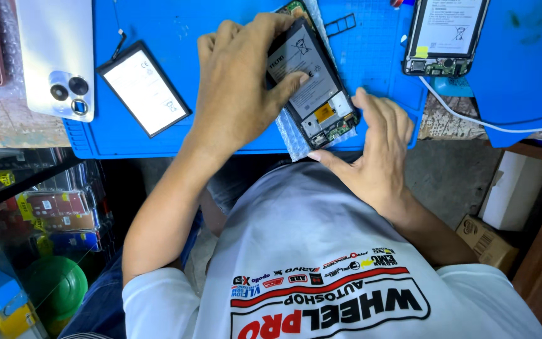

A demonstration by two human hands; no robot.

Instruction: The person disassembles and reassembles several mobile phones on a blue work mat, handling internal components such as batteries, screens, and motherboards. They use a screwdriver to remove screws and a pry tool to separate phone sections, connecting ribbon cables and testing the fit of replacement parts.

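Blue rubber work mat spread over a worn bench, its near edge toward the wearer. Opened black smartphone with back cover off, lying tilted at the mat's near edge, middle-right; grey battery and a small green circuit board with a yellow patch exposed. Under it, a strip of clear bubble wrap overhanging the near edge.

Left hand laid over the phone's left side, fingers curled around its far corner, thumb pressed flat on the battery face; gripping the phone. Right hand at the phone's near right corner, fingers loosely spread and open, fingertips touching the mat just beside the phone, thumb pointing toward the bubble wrap; nothing held.

Loose flat battery with white label and black rim lying on the mat's left part, well apart from the phone. Small black SIM-tray frame near the mat's far edge, just right of the phone's top. Silver-white phone back with round camera lenses off the mat's left edge, on the bench. Second opened phone with white-labelled battery at the mat's far right corner. White cable running past the right edge. Cardboard boxes below the bench on the right.
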